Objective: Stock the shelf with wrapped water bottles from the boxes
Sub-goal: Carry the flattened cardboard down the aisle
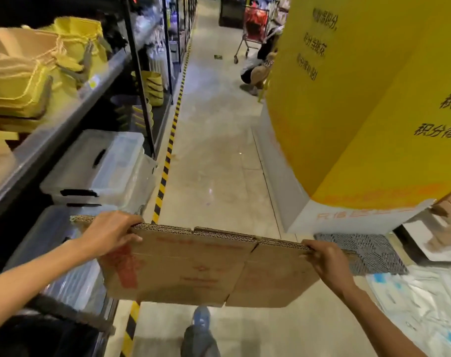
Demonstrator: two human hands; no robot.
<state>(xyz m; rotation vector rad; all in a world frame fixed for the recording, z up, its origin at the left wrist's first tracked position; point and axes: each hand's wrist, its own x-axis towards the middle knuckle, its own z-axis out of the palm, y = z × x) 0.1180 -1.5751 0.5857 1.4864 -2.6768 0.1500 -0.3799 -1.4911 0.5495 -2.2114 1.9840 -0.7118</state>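
Two hands, left [111, 234] and right [327, 258], pinching one flattened cardboard box [193, 266] upright

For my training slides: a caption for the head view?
Both hands, left and right, grip a flattened cardboard box in a store aisle.

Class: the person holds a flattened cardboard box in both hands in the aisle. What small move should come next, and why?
Probably carry the flattened cardboard box aside and set it down: left hand and right hand both grip its top edge, so neither is free for stocking.
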